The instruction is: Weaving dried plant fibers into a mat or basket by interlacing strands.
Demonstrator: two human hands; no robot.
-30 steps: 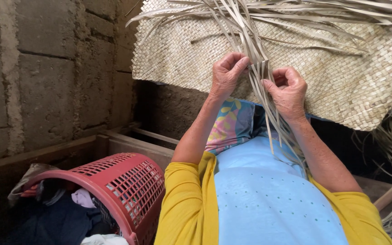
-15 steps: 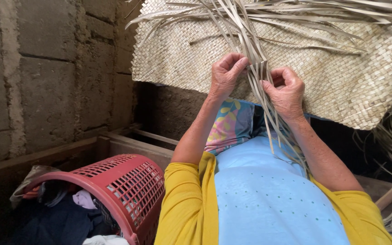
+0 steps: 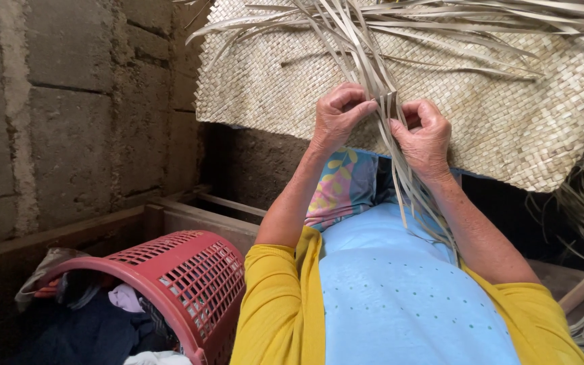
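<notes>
At the near edge of the woven mat (image 3: 508, 115), right above your lap, you have both hands working the loose strips (image 3: 390, 115) that hang off the weave. Your left hand (image 3: 338, 122) is curled shut, thumb and forefinger pinching a strip at the left of the bunch; your right hand (image 3: 427, 138) is closed too, fingers (image 3: 419, 113) folded around the strips on the right side, the two hands near each other with the bunch between them. The mat itself is draped over your knees and slopes away from you, its finished plaiting spread wide to the right, more unwoven ends fanned across its top. The strips you grip run down past your wrists and trail over your pale blue top (image 3: 407, 297). By my read you're mid-plait at the mat's border, sorting one strip out from its neighbours so it can cross over or under. The next move looks to call for a steady pinch on the left while the right hand keeps the others taut and flat, so nothing twists or slips out of line. Off to your lower left a red plastic laundry basket (image 3: 190, 277) lies tipped with clothes in it, well apart from the work, against the block wall (image 3: 69, 115).
</notes>
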